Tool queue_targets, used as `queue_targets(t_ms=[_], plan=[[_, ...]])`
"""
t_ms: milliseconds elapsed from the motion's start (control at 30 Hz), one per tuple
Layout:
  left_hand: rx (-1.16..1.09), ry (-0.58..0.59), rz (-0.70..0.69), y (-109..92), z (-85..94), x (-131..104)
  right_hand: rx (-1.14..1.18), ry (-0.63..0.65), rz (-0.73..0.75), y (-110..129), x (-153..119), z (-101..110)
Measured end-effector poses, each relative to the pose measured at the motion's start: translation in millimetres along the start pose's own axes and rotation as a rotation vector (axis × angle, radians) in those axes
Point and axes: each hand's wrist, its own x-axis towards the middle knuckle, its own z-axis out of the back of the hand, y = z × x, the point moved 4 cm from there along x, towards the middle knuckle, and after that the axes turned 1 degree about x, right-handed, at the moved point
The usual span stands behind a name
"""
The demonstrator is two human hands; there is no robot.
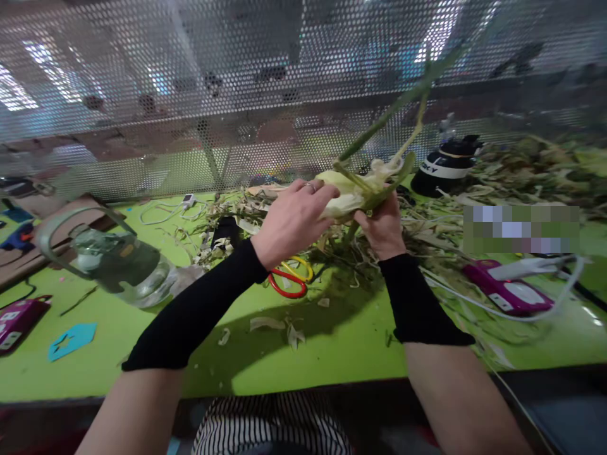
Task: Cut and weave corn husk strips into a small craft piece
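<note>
Above the littered table, my right hand (385, 227) is closed around the base of a leafy plant piece with pale green husk (348, 201), which looks like corn husk. Its long green stalk and a thinner pale stem rise to the upper right. My left hand (298, 218), wearing a ring, lies curled over the left end of the husk, fingers gripping it. What the fingertips pinch is partly hidden. Below the left wrist, scissors (288, 292) with one red and one yellow handle loop lie on the table, their blades out of sight among the plant scraps.
Dry leaf scraps (512, 170) pile up on the right and behind my hands. A green jug-like bottle (123, 259) stands left, a black bottle (446, 167) back right. Magenta power strips (507, 287) with cables sit on both sides. A perforated metal screen (246, 95) closes the back.
</note>
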Motion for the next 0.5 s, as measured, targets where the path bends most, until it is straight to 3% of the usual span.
queue_targets(t_ms=[100,167,300,500], plan=[[0.172,0.191,0.049,16,0.5,4,0.045,0.067,-0.021,4,1,1],[0.238,0.231,0.067,22,-0.7,2,0.072,0.130,-0.085,6,0,1],[0.273,0.149,0.061,19,1.7,0,0.156,0.238,-0.164,14,-5,0],[0.130,0.101,0.054,18,1.9,2,0.235,0.366,-0.289,19,-14,-8]])
